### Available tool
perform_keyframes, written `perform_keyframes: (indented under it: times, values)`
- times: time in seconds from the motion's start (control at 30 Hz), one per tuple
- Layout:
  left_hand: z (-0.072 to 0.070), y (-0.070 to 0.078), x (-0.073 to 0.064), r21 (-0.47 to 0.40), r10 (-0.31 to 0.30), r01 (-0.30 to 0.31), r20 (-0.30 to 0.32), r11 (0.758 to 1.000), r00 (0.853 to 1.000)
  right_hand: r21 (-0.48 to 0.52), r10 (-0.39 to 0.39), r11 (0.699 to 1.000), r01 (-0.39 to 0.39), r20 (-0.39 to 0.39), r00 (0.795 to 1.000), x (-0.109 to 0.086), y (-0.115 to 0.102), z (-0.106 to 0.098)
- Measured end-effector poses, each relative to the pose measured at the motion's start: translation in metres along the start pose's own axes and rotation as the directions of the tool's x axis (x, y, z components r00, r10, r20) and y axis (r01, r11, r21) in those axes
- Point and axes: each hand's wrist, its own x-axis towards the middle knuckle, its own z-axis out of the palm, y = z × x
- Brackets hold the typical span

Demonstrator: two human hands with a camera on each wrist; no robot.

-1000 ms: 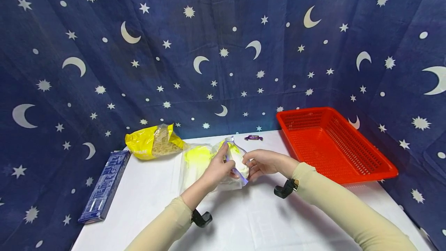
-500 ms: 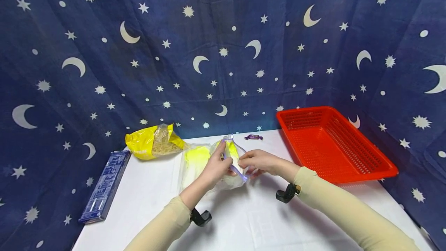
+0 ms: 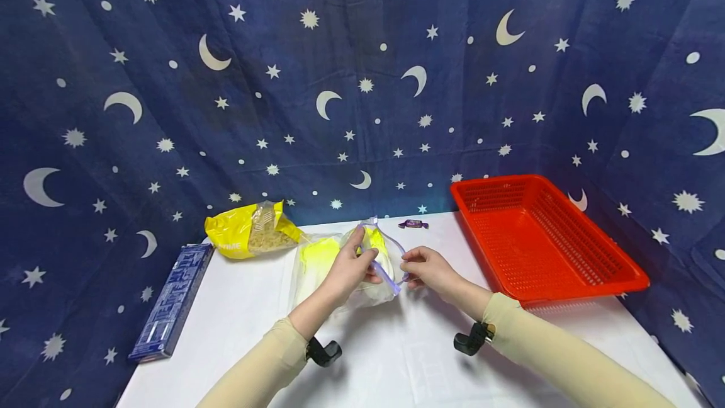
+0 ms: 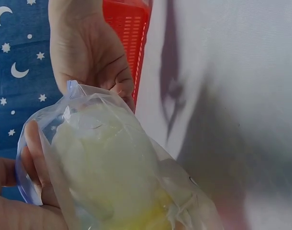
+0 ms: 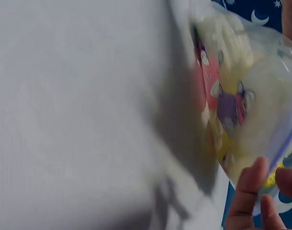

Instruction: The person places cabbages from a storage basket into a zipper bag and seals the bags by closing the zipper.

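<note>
A clear zip bag point(image 3: 368, 298) with a purple closure strip stands mouth up on the white table. Inside it is a pale Chinese cabbage point(image 4: 107, 158) with yellow leaves. My left hand point(image 3: 347, 269) grips the near lip, thumb on the outside and fingers inside the mouth. At the opposite lip, the fingertips of my right hand point(image 3: 433, 271) pinch the edge, and the mouth gapes between the hands. Against the bag's left side lies another white and yellow cabbage point(image 3: 317, 263) in clear plastic. Cartoon prints point(image 5: 227, 108) show on the bag in the right wrist view.
A yellow pasta bag point(image 3: 255, 232) lies at the back left, beside a long blue packet point(image 3: 172, 303). Behind the zip bag is a purple-wrapped candy point(image 3: 413, 223). The red basket point(image 3: 546, 238) stands at the right, near the right forearm.
My right hand has drawn back from the cabbage in the bag's mouth and shifted slightly right, onto the lip. The mouth is spread wider; my left hand keeps its grip.
</note>
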Motion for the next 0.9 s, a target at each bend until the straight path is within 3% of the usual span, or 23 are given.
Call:
perform_keyframes:
  times: [0.43, 0.9]
  values:
    - [-0.02, 0.019, -0.006, 0.066, 0.006, -0.006, 0.002, 0.998, 1.0, -0.106, -0.074, 0.992, 0.068, -0.052, 0.996, -0.004, -0.016, 0.015]
    - [-0.053, 0.051, -0.01, 0.079, -0.005, 0.007, -0.023, 0.997, 1.0, -0.169, -0.154, 0.974, 0.148, -0.022, 0.988, -0.004, -0.067, 0.015]
